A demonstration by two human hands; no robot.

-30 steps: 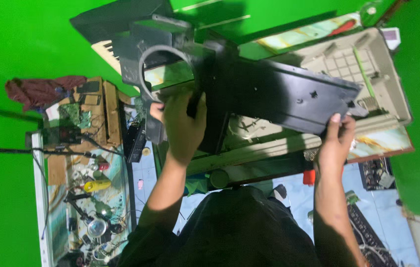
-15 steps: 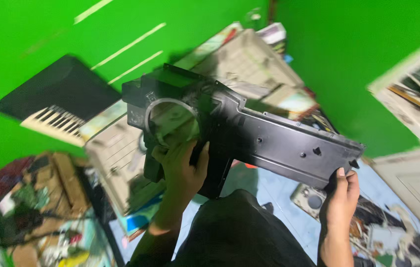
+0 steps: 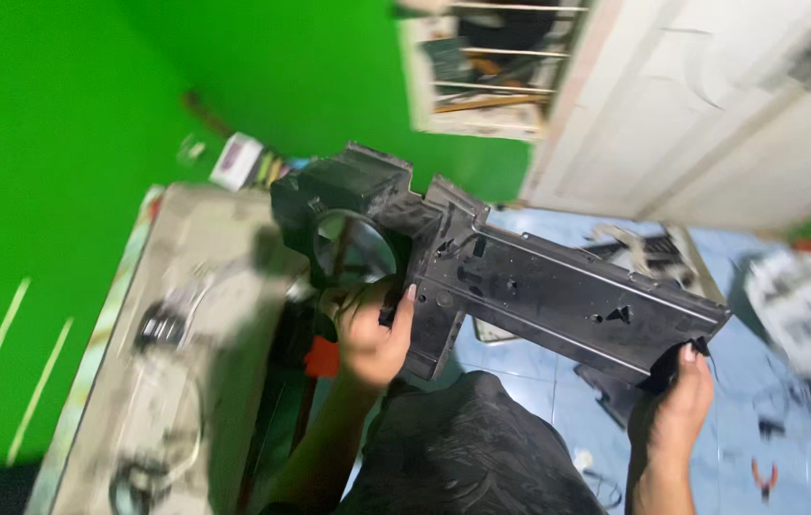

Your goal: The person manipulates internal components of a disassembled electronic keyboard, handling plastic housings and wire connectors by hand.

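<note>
A: Both hands are up, carrying the long black plastic casing (image 3: 530,277) over the lap. The left hand (image 3: 372,334) is closed round its thick end by the round opening, and the right hand (image 3: 677,410) pinches the far corner.

B: I'd keep it level, thumbs firm; that thin end could flex.

A: The frame's blurred, though. The grey panel (image 3: 205,315) at the left is smeared, and the floor (image 3: 558,367) clutter is unreadable.
</note>
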